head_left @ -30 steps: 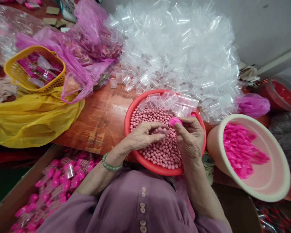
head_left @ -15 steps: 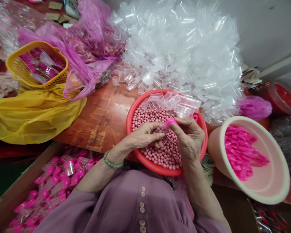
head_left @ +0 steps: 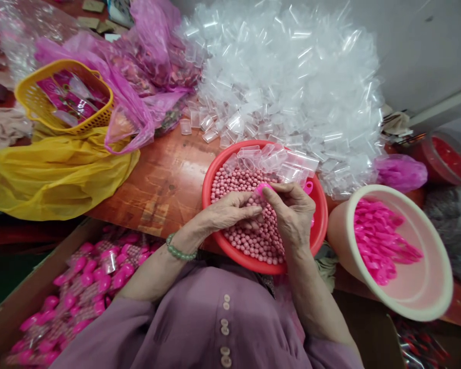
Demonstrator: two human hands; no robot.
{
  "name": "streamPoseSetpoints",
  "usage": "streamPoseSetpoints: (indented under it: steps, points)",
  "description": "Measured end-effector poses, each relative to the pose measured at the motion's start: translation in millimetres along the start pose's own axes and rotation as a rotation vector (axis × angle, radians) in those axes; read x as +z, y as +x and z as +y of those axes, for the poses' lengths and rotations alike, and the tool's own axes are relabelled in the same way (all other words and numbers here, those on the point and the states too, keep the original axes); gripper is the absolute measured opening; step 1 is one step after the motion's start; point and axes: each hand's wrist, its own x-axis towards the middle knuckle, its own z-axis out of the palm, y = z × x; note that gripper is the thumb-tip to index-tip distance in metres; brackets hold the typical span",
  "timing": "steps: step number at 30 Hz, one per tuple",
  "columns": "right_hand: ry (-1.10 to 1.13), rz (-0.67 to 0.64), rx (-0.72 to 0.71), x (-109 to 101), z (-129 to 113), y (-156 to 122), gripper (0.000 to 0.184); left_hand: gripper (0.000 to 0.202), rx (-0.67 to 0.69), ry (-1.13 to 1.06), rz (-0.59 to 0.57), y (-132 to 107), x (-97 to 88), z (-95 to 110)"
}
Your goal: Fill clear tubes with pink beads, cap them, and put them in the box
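Over a red basin (head_left: 207, 197) of pink beads (head_left: 253, 246), my two hands meet. Closed around a small clear plastic tube (head_left: 253, 201) is my left hand (head_left: 230, 210); fingers hide most of the tube. My right hand (head_left: 295, 210) pinches a bright pink cap (head_left: 263, 188) against the tube's upper end. Whether the cap is seated cannot be seen. Several empty clear tubes (head_left: 276, 156) lie on the beads at the basin's far side, and another pink piece (head_left: 309, 187) rests near its right rim.
A large heap of clear tubes (head_left: 292, 77) fills the table's back. A cream bucket (head_left: 426, 292) with pink pieces (head_left: 380, 236) stands right. At lower left, a carton (head_left: 26, 289) holds pink-capped tubes (head_left: 88, 277). A yellow basket (head_left: 26, 105) and yellow bag (head_left: 61, 174) sit left.
My right hand and the pink cap have shifted slightly left, closer to my left hand, and now cover more of the tube. The view has moved a little.
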Motion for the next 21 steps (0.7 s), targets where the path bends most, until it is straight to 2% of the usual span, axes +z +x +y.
streamPoseSetpoints:
  steps: [8, 14, 21]
  points:
    - [-0.110, -0.090, -0.102, -7, 6, 5, 0.013, 0.048, 0.014, -0.049, -0.005, 2, -0.3, -3]
    - [0.024, -0.142, 0.040, -13, 1, 11, 0.015, 0.046, -0.020, -0.161, -0.058, -2, -3.3, -1]
    - [0.005, -0.212, 0.039, -15, -1, 14, 0.015, 0.044, -0.063, -0.233, -0.121, -2, -9.1, -2]
